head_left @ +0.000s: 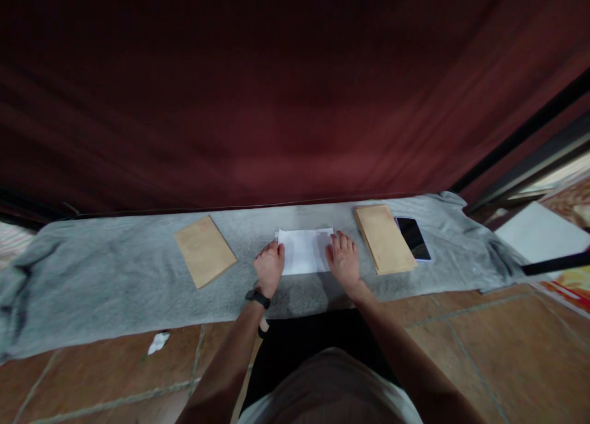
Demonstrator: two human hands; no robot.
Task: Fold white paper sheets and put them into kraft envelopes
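Note:
A folded white sheet of paper [305, 252] lies on the grey cloth [133, 258] in front of me. My left hand [270, 265], with a dark band on the wrist, is closed at the paper's left edge, thumb on the sheet. At the right edge rests my right hand [343, 258], its fingers slightly spread and the thumb touching the paper. To the right of it is a stack of brown envelopes [386, 239]. Another brown envelope or small stack [205, 252] lies further left.
A phone [413, 238] with a dark screen lies beside the right envelopes. Behind the cloth rises a dark red surface [295, 135]. A crumpled white scrap [158, 342] is on the tiled floor [110, 372]. At the far right is a white panel [541, 236].

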